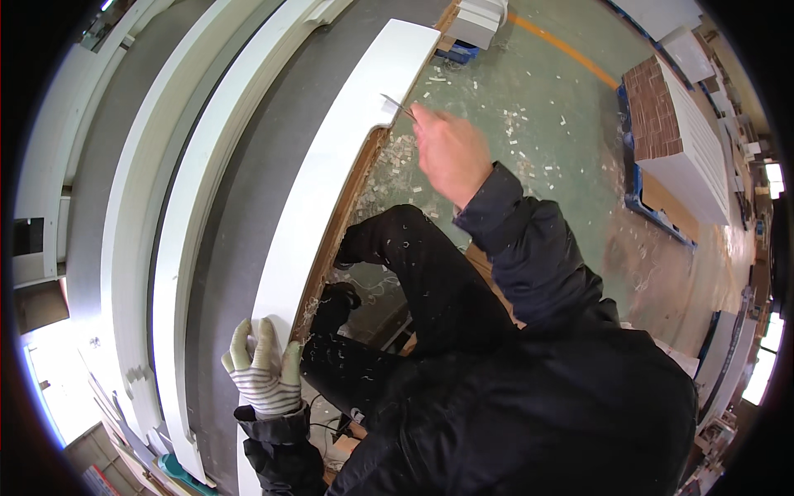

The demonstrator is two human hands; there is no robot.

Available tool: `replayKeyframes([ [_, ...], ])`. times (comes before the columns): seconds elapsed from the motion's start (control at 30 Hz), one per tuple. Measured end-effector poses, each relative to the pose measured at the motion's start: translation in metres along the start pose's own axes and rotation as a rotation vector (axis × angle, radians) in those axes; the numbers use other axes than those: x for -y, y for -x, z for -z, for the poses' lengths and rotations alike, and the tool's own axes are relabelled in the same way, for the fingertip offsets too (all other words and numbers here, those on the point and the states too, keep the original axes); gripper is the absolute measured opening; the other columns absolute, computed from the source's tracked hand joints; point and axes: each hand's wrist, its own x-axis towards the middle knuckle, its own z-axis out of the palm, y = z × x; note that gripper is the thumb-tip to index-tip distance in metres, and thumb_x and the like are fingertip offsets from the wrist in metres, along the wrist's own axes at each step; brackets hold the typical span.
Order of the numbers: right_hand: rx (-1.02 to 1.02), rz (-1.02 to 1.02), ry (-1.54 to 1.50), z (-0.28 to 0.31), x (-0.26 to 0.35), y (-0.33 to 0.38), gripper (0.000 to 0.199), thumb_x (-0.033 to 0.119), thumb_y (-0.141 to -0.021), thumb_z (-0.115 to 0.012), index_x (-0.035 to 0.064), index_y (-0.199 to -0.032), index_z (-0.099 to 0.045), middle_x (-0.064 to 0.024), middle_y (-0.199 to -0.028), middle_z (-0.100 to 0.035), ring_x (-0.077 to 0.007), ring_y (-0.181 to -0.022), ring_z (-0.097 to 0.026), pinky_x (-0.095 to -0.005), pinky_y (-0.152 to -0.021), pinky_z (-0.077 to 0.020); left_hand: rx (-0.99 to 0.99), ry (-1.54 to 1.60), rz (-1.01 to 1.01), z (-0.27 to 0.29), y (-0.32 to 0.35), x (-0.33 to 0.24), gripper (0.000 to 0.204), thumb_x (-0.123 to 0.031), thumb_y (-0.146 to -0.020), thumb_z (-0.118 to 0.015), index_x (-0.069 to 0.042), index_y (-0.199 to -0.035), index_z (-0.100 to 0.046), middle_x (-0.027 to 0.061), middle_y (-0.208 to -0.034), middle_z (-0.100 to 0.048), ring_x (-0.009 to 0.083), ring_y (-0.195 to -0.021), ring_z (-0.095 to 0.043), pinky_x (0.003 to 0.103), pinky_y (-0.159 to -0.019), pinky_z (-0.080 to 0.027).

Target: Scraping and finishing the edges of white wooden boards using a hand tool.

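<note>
Gripping a slim, silvery metal blade (393, 105) in the closed, bare right hand (451, 153), upper middle of the frame, with its tip over the long, white, gently curving board (327, 161) just beside the upper corner of the cut-in edge; hard to tell if touching. Spreading the fingers of the left hand (263, 376), in a white knit glove with dark stripes, on the near part of that board, lower left of centre: open, laid flat rather than clenched. Running diagonally from upper centre to the bottom, on a dark grey worktop (248, 165). Probably midway, to judge by the brown, rough side edge (335, 231) showing bare along the cut-in and by thin strands clinging near the glove; perhaps tidying left there, and impossible to say how much. Reaching up and forward with the right forearm from lower right, wrist bent toward the board; bracing with the left forearm low, from the bottom edge. Further out, lying at left, two more long white boards (188, 223), with no telling whether finished; strewn at upper right, small pale scraps (529, 132) on the green floor (579, 165).
</note>
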Motion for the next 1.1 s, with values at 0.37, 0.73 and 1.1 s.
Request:
replayKeyframes([
  [0.37, 0.252, 0.184, -0.205, -0.001, 0.018, 0.018, 0.01, 0.008, -0.088, -0.052, -0.0002, -0.093, -0.057, -0.0219, -0.071, -0.06, -0.0431, -0.064, -0.06, -0.0524, -0.058, -0.0457, 0.015, -0.017, 0.015, 0.0, 0.0, -0.001, 0.057, -0.027, -0.069, -0.084, -0.014, -0.122, -0.069, 0.0134, -0.128, -0.057, 0.0281, -0.095, -0.05, 0.041, -0.084, -0.045],
  [0.73, -0.001, 0.026, -0.216, -0.022, 0.017, 0.02, 0.017, 0.008, -0.091, -0.057, 0.0002, -0.105, -0.064, -0.0211, -0.08, -0.064, -0.0399, -0.072, -0.064, -0.0487, -0.064, -0.0494, 0.013, -0.022, 0.008, 0.004, -0.004, -0.004, 0.057, -0.025, -0.067, -0.085, -0.012, -0.121, -0.07, 0.0147, -0.128, -0.058, 0.0295, -0.096, -0.052, 0.042, -0.085, -0.046],
  [1.1, 0.107, 0.436, -0.387, -0.048, 0.039, 0.071, 0.02, 0.007, -0.089, -0.061, -0.0004, -0.108, -0.063, -0.0127, -0.081, -0.061, -0.0279, -0.071, -0.064, -0.0391, -0.06, -0.0528, -0.025, -0.018, -0.08, -0.001, -0.001, 0.004, 0.057, -0.025, -0.07, -0.085, -0.009, -0.122, -0.067, 0.016, -0.13, -0.06, 0.0308, -0.097, -0.054, 0.041, -0.084, -0.048],
])
